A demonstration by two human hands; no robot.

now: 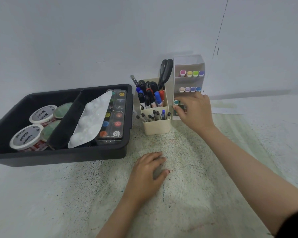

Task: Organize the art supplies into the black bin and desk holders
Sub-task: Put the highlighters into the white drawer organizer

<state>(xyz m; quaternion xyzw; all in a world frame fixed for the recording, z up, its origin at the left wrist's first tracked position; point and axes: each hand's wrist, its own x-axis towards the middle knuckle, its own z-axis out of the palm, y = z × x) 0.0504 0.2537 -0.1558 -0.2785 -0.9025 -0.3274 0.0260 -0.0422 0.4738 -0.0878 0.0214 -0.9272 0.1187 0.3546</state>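
Observation:
The black bin (62, 155) sits at the left with paint tubs (25, 137), a white palette (91, 121) and a watercolour set (116, 115) inside. A cream pen holder (156, 127) holds markers, pens and scissors (165, 73). Beside it stands a white tiered marker rack (189, 62) with rows of pastel markers (192, 73). My right hand (194, 112) reaches into the rack's lowest tier, fingers closed around a marker there; the marker is mostly hidden. My left hand (148, 170) rests flat on the table in front of the pen holder, holding nothing.
A speckled, paint-stained table (187, 194) runs up to a pale wall right behind the holders. A sheet of paper (229, 109) lies at the right of the rack.

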